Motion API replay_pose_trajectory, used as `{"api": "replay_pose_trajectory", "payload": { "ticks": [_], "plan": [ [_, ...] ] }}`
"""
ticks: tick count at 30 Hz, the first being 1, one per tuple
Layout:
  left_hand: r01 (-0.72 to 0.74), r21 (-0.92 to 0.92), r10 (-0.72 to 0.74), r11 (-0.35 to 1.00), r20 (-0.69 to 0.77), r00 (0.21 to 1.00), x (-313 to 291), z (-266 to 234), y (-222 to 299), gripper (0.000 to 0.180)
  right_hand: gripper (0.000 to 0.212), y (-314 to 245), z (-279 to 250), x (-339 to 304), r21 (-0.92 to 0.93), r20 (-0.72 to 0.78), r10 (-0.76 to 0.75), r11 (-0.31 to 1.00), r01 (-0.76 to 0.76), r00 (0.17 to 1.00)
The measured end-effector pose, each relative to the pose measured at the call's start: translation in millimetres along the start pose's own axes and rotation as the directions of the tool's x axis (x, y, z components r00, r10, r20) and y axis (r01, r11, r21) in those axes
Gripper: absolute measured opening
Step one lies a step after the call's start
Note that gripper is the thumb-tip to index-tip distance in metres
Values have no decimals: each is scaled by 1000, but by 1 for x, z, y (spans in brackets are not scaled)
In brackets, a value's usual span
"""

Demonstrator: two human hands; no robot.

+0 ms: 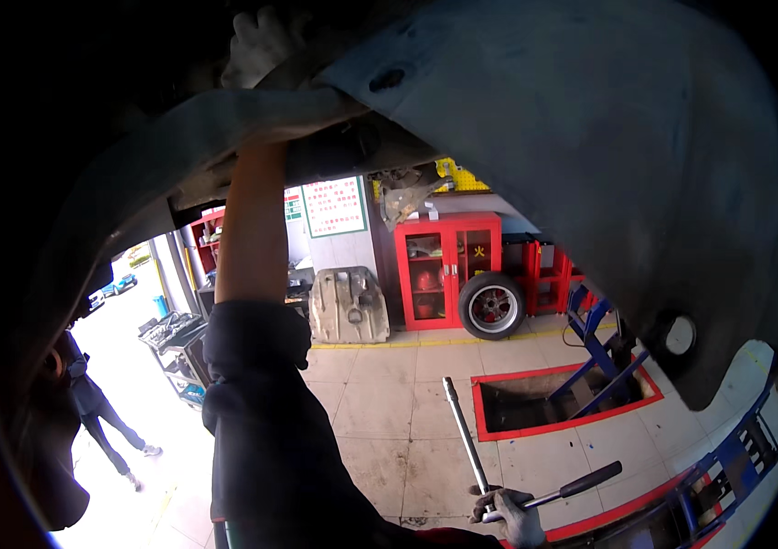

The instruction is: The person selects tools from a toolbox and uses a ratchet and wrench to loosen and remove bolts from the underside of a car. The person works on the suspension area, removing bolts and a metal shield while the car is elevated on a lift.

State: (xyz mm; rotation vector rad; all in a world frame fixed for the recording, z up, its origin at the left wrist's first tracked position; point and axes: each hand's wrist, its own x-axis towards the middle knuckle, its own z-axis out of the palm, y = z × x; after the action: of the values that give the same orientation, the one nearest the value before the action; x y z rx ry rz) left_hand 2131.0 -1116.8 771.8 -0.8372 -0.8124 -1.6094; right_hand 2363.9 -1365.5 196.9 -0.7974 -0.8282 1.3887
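Observation:
I am under a raised car. My left hand (259,44), in a light work glove, reaches up with the arm stretched and grips the edge of the grey underbody panel (590,137) where it meets the car's dark underside. Low down, my gloved right hand (514,514) is closed around a ratchet wrench (553,494) with a black handle. Its long metal extension bar (464,430) points up and to the left. The bar's tip touches nothing.
A red cabinet (448,265) stands at the back wall with a wheel (491,306) leaning on it. A metal skid plate (348,306) leans nearby. A red-edged floor pit (553,407) holds a blue lift (599,352). A tool cart (174,343) and a person (101,412) are at the left.

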Motion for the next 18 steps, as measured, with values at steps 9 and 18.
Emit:
{"api": "replay_pose_trajectory", "payload": {
  "ticks": [9,18],
  "plan": [
    [-41,27,41,999,-7,999,12,-3,-1,41,33,4,-5,-7,18,-64,63,998,-62,996],
    [-21,-2,21,1000,-15,1000,2,-8,2,41,28,30,-29,-2,31,-54,137,990,-135,989]
  ]
}}
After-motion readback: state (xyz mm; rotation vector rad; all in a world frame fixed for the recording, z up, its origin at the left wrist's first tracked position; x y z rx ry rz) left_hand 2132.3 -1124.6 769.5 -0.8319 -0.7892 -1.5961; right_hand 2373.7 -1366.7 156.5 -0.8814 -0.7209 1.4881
